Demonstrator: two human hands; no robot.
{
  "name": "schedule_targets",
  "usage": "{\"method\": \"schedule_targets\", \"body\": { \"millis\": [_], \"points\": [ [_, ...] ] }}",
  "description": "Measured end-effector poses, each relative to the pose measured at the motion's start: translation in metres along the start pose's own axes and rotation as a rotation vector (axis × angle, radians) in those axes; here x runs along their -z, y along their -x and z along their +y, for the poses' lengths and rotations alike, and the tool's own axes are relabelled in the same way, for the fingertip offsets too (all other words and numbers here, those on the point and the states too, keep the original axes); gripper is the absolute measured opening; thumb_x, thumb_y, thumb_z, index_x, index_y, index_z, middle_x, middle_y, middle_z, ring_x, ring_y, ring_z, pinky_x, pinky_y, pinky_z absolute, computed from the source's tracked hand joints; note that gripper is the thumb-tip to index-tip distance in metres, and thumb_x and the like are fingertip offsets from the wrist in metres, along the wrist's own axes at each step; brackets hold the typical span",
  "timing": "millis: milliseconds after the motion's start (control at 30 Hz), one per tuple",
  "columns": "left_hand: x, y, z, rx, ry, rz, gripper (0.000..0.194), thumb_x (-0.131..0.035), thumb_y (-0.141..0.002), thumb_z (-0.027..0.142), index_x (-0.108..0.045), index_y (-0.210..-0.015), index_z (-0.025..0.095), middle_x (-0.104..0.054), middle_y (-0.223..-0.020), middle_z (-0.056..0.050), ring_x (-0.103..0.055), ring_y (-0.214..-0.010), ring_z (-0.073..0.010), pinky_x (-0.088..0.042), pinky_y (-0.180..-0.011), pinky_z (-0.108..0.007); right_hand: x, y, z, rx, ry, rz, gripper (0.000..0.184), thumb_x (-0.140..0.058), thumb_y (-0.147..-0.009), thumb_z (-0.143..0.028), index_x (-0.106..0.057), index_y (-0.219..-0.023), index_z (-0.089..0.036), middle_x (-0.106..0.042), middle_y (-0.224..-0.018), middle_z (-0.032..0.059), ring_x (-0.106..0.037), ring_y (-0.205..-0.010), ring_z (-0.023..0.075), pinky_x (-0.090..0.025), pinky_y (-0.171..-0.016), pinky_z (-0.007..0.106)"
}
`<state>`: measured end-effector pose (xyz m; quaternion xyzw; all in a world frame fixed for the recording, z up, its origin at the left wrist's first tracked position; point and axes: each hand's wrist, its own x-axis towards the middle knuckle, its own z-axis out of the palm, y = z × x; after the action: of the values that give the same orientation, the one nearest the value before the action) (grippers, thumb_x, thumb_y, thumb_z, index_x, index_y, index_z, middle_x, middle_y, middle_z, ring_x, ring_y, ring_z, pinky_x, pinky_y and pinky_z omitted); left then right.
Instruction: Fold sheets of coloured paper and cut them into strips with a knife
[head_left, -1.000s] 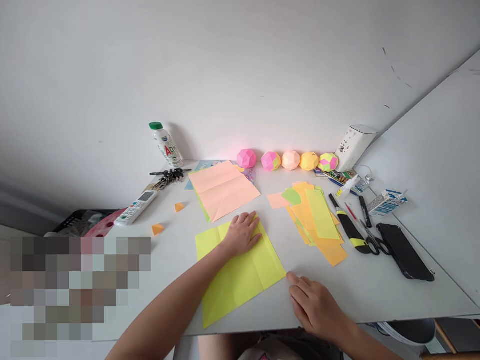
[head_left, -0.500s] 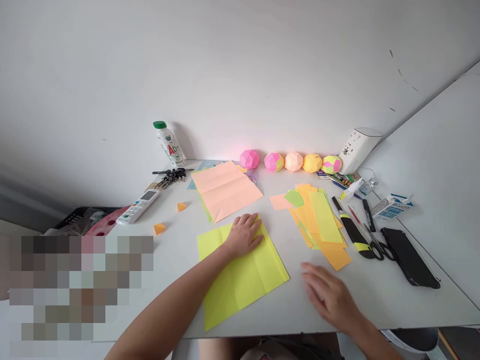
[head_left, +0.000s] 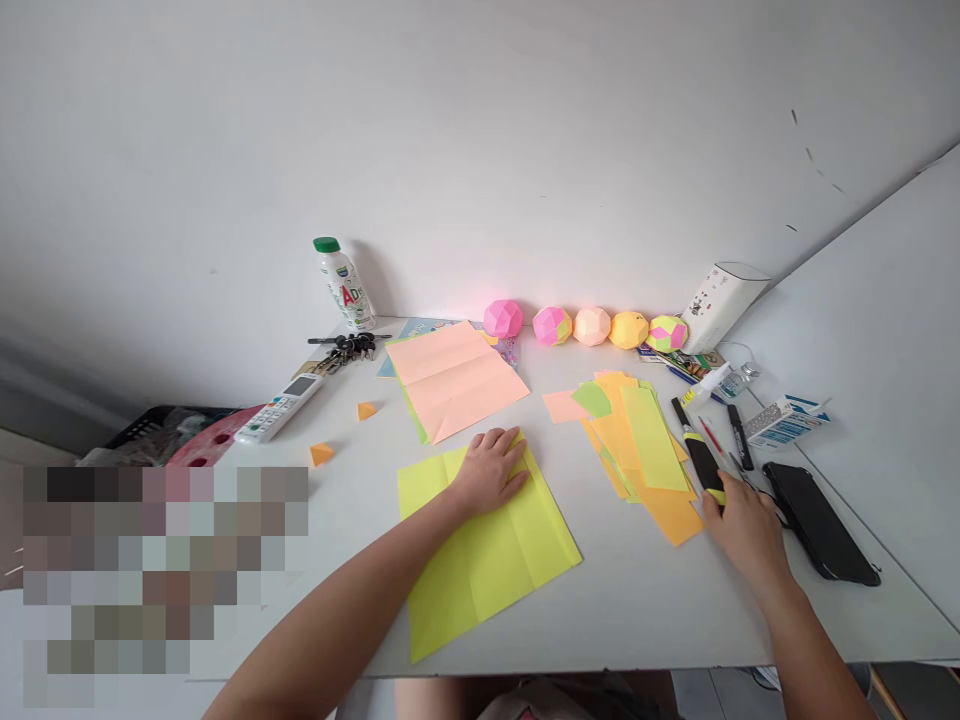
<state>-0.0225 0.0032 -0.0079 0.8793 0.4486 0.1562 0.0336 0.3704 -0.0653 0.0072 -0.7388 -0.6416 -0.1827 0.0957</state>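
My left hand point(head_left: 491, 470) lies flat, palm down, on a creased yellow-green sheet of paper point(head_left: 510, 560), near its upper right edge. A narrow fold line runs along the sheet's right side. On the right, my right hand point(head_left: 742, 525) has thumb and fingers round the lower end of a black and yellow utility knife point(head_left: 703, 462), which still lies on the table. Scissors point(head_left: 780, 512) sit beside it, mostly hidden by that hand. Left of the knife is a loose pile of orange and yellow-green paper strips point(head_left: 649, 435).
Behind lies a creased pink sheet point(head_left: 457, 375). Several faceted paper balls point(head_left: 592, 326) line the wall. A remote control point(head_left: 277, 408), keys point(head_left: 352, 347), a bottle point(head_left: 345, 285) and small orange paper pieces point(head_left: 322, 454) are leftward. A black phone point(head_left: 821, 525) and marker point(head_left: 739, 437) lie rightward.
My right hand has moved right and away from me, from bare table beside the yellow-green sheet to the utility knife, and closed round its end. My left hand has stayed on the sheet.
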Motion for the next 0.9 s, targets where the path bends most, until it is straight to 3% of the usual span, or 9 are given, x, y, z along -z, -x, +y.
{"method": "schedule_targets", "body": {
  "millis": [133,233,300,367,433,533,633,733,900],
  "points": [
    [0.000,0.001,-0.002,-0.004,-0.021,0.000,0.043,-0.039,-0.093,0.040,-0.054,-0.128,0.019,-0.047,-0.139,-0.013,-0.042,-0.119,-0.0304,-0.038,-0.095,-0.047,-0.001,-0.009,0.004,-0.029,-0.102,0.006,0.042,-0.039,-0.085,-0.031,-0.060,-0.112,-0.007,-0.067,-0.094,0.0185,-0.061,-0.090,0.0332,-0.048,-0.079,0.046],
    [0.001,0.001,-0.003,0.006,-0.047,0.006,0.040,-0.041,-0.093,0.039,-0.055,-0.127,0.022,-0.049,-0.137,-0.012,-0.043,-0.118,-0.0305,-0.038,-0.094,-0.047,0.009,-0.002,0.005,-0.068,-0.269,0.112,0.041,-0.041,-0.085,-0.033,-0.059,-0.115,-0.012,-0.065,-0.103,0.0166,-0.059,-0.101,0.0328,-0.050,-0.083,0.046],
    [0.002,0.001,-0.003,0.012,-0.074,0.009,0.037,-0.043,-0.093,0.038,-0.056,-0.124,0.023,-0.050,-0.134,-0.012,-0.043,-0.116,-0.0309,-0.039,-0.092,-0.046,0.021,0.012,0.004,-0.074,-0.411,0.111,0.042,-0.044,-0.086,-0.039,-0.057,-0.119,-0.016,-0.062,-0.114,0.0159,-0.058,-0.108,0.0319,-0.053,-0.080,0.042],
    [0.003,0.001,-0.001,0.011,-0.102,0.009,0.033,-0.044,-0.093,0.035,-0.058,-0.121,0.024,-0.052,-0.130,-0.011,-0.044,-0.114,-0.0308,-0.039,-0.090,-0.045,0.037,0.032,0.000,-0.035,-0.563,0.009,0.041,-0.048,-0.088,-0.042,-0.057,-0.121,-0.019,-0.060,-0.123,0.0138,-0.057,-0.113,0.0288,-0.056,-0.074,0.033],
    [0.004,0.001,0.001,0.004,-0.125,0.008,0.030,-0.043,-0.094,0.033,-0.060,-0.118,0.025,-0.054,-0.126,-0.010,-0.045,-0.113,-0.0306,-0.040,-0.089,-0.044,0.052,0.056,-0.006,0.098,-0.695,-0.152,0.037,-0.050,-0.090,-0.040,-0.059,-0.121,-0.023,-0.060,-0.126,0.0111,-0.058,-0.116,0.0251,-0.056,-0.079,0.028],
    [0.004,0.001,0.004,-0.008,-0.140,0.008,0.029,-0.041,-0.095,0.030,-0.060,-0.117,0.025,-0.055,-0.123,-0.011,-0.045,-0.113,-0.0302,-0.040,-0.088,-0.044,0.071,0.088,-0.019,0.305,-0.785,-0.418,0.035,-0.052,-0.091,-0.034,-0.059,-0.124,-0.027,-0.058,-0.131,0.0090,-0.055,-0.121,0.0223,-0.049,-0.095,0.029],
    [0.004,0.002,0.005,-0.025,-0.134,0.010,0.029,-0.040,-0.096,0.028,-0.061,-0.116,0.023,-0.055,-0.122,-0.012,-0.046,-0.114,-0.0299,-0.041,-0.088,-0.044,0.082,0.109,-0.028,0.367,-0.763,-0.583,0.037,-0.052,-0.092,-0.032,-0.056,-0.129,-0.031,-0.056,-0.135,0.0074,-0.052,-0.124,0.0214,-0.048,-0.097,0.030],
    [0.004,0.002,0.005,-0.037,-0.117,0.021,0.028,-0.040,-0.096,0.026,-0.061,-0.115,0.023,-0.056,-0.120,-0.012,-0.047,-0.115,-0.0293,-0.042,-0.089,-0.044,0.085,0.117,-0.029,0.375,-0.724,-0.601,0.039,-0.050,-0.094,-0.031,-0.052,-0.133,-0.033,-0.054,-0.137,0.0064,-0.051,-0.126,0.0217,-0.050,-0.096,0.030],
    [0.003,0.002,0.006,-0.064,-0.105,0.015,0.028,-0.038,-0.095,0.020,-0.062,-0.110,0.022,-0.058,-0.115,-0.011,-0.050,-0.113,-0.0274,-0.044,-0.090,-0.043,0.088,0.121,-0.024,0.383,-0.666,-0.514,0.042,-0.051,-0.092,-0.029,-0.051,-0.134,-0.033,-0.056,-0.135,0.0065,-0.055,-0.122,0.0225,-0.053,-0.091,0.028]
  ]
}}
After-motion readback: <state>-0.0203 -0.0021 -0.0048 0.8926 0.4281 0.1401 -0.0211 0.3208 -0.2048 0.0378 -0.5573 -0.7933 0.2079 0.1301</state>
